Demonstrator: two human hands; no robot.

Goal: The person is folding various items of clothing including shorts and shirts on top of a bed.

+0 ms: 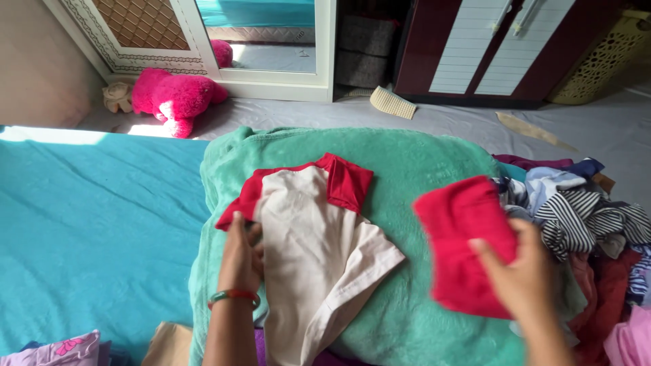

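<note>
Far left there's the teal bed sheet (88,224), with a pink plush toy (175,98) on the floor beyond it by the mirrored door (261,37). Bottom left corner has a bit of lilac floral cloth (64,347).

Next over, your left hand (241,254), the one with the green and red bangle (233,296), is resting on the left edge of the shirt (315,251). Fingers are laid fairly flat, thumb out to the side, pressing the fabric rather than gripping it. The shirt's cream with red sleeves, lying mid-fold on the green blanket (420,156), one red sleeve already turned in across the top and a cream flap sticking out to the right.

Then your right hand (525,274) is up off the blanket, fingers closed on a folded red cloth (468,244), pinching it at the lower right corner. It's a bit motion-blurred.

Right edge is the laundry pile (590,224): striped stuff, pale blue, dark red, some pink. Behind it all, a dark red wardrobe (502,47) and a yellow basket (603,57).
</note>
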